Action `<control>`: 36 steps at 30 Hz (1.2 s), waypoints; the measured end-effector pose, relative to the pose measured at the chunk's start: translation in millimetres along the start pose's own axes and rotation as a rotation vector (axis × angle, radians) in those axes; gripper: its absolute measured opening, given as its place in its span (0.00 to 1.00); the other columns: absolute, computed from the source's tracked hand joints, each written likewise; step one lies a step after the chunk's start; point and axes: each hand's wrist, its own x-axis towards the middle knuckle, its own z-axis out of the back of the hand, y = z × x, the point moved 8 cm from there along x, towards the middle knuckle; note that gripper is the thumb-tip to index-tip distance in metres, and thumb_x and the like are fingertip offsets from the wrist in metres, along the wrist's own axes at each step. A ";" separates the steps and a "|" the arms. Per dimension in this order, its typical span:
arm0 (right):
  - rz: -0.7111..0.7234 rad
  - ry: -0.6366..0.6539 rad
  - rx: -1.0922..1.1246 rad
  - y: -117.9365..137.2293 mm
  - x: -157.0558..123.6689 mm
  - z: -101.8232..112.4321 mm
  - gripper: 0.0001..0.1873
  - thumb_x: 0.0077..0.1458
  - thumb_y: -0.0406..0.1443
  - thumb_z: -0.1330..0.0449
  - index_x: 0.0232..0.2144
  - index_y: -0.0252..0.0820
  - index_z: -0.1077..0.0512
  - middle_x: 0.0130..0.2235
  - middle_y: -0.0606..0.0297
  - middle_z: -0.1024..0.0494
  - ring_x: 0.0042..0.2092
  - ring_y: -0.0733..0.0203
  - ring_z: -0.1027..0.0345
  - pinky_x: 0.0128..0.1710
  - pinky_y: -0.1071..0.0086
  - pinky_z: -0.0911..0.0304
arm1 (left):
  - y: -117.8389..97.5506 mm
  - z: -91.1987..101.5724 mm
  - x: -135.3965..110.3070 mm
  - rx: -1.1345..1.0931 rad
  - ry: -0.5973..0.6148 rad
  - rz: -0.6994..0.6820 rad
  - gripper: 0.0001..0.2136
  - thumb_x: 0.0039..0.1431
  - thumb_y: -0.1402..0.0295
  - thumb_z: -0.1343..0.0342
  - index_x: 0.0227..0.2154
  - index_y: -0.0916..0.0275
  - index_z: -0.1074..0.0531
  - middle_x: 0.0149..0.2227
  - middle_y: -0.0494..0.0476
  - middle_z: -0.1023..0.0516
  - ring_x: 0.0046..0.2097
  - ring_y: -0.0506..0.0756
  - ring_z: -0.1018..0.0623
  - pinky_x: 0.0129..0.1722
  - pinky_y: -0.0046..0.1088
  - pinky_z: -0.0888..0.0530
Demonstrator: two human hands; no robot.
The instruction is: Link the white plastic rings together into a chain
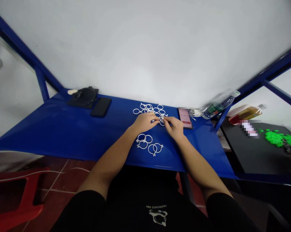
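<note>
My left hand [145, 121] and my right hand [175, 126] meet over the blue table [63, 129], fingers pinched together on a small white plastic ring [161, 121] between them. Beyond the hands lies a loose pile of several white rings [150, 109]. Nearer to me, between my forearms, lie a few joined white rings [149, 143].
A phone with a lit pink screen [185, 117] lies right of my right hand, a clear bottle [219, 104] on its side behind it. A black phone [101, 107] and a black pouch [83, 96] sit far left. Green parts [279, 138] cover a black table at right. A red stool [19, 196] stands at lower left.
</note>
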 end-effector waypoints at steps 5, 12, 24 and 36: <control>-0.058 -0.048 -0.094 -21.0 3.9 6.8 0.12 0.68 0.39 0.42 0.48 0.44 0.20 0.40 0.56 0.15 0.39 0.52 0.21 0.43 0.57 0.25 | 23.1 -15.5 -7.2 -0.023 0.313 0.086 0.04 0.56 0.68 0.36 0.33 0.57 0.17 0.35 0.54 0.16 0.38 0.55 0.19 0.39 0.32 0.25; -0.082 -0.053 -0.040 -17.2 5.1 11.3 0.11 0.69 0.39 0.42 0.44 0.45 0.20 0.38 0.59 0.17 0.34 0.55 0.24 0.40 0.58 0.27 | 33.8 -39.0 -24.2 -0.135 0.542 0.185 0.08 0.44 0.70 0.32 0.31 0.56 0.19 0.30 0.51 0.18 0.28 0.52 0.21 0.27 0.26 0.30; -0.065 0.024 0.021 -7.6 1.9 1.4 0.11 0.69 0.39 0.42 0.43 0.45 0.20 0.38 0.59 0.16 0.35 0.57 0.23 0.38 0.62 0.26 | 38.3 -39.5 -23.1 -0.145 0.529 0.184 0.11 0.47 0.73 0.33 0.36 0.57 0.19 0.31 0.50 0.17 0.29 0.52 0.20 0.29 0.26 0.30; 0.133 0.312 0.097 17.8 -4.4 -26.8 0.13 0.68 0.38 0.41 0.52 0.47 0.23 0.41 0.61 0.15 0.37 0.58 0.21 0.39 0.64 0.27 | 28.0 -1.9 -0.6 -0.068 0.063 0.161 0.10 0.64 0.75 0.46 0.40 0.60 0.20 0.44 0.57 0.19 0.43 0.55 0.20 0.46 0.33 0.23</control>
